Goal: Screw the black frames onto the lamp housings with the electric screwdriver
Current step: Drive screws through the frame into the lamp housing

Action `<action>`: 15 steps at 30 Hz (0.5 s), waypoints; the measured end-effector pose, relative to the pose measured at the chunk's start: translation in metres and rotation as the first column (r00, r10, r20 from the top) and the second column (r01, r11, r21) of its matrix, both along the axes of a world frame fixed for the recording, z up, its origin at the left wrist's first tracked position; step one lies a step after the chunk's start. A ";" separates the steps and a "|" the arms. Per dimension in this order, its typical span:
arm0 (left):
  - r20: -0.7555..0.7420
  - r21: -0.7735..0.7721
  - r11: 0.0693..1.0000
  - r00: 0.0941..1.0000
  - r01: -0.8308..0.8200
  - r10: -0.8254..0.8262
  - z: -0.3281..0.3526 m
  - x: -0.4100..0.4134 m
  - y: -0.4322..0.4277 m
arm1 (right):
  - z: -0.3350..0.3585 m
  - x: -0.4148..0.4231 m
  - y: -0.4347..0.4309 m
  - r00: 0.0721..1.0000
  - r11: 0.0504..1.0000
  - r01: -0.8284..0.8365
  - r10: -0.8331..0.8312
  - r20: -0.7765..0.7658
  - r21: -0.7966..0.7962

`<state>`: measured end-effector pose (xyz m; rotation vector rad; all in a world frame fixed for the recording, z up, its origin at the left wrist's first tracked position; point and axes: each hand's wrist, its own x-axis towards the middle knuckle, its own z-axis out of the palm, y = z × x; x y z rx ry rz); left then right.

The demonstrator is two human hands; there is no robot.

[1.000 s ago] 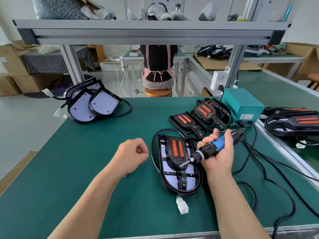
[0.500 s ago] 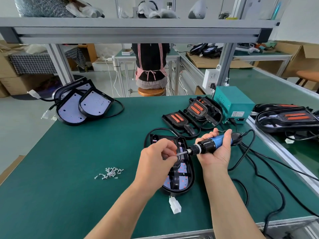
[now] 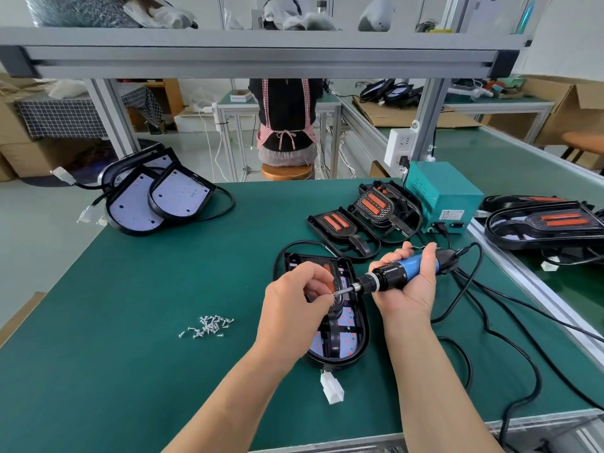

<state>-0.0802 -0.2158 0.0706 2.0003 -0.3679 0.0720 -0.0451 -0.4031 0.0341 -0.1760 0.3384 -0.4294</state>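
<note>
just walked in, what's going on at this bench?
A person is assembling lamps on the green bench. The right hand grips the electric screwdriver, held roughly level above a lamp housing with its black frame laid in. The left hand pinches what looks like a screw at the bit tip; it is not yet driven. More loose screws lie to the left, spare frames behind.
</note>
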 end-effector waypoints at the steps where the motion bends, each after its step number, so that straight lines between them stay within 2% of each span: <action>1: 0.017 0.015 1.000 1.000 -0.005 0.004 -0.001 -0.001 -0.001 | 0.000 0.000 0.000 1.000 1.000 0.000 0.000 -0.004 -0.007; 6: 0.204 0.163 0.985 0.979 -0.059 0.025 -0.007 -0.003 -0.005 | 0.000 0.001 0.002 0.999 0.999 0.015 -0.016 -0.033 -0.034; 9: 0.313 0.201 0.974 0.949 -0.101 0.034 -0.013 -0.005 -0.009 | -0.001 0.001 0.002 0.999 0.999 0.016 -0.018 -0.043 -0.050; 15: 0.278 0.164 0.982 0.959 -0.098 0.049 -0.019 -0.005 -0.009 | -0.002 0.002 0.003 0.999 0.997 0.018 -0.022 -0.044 -0.079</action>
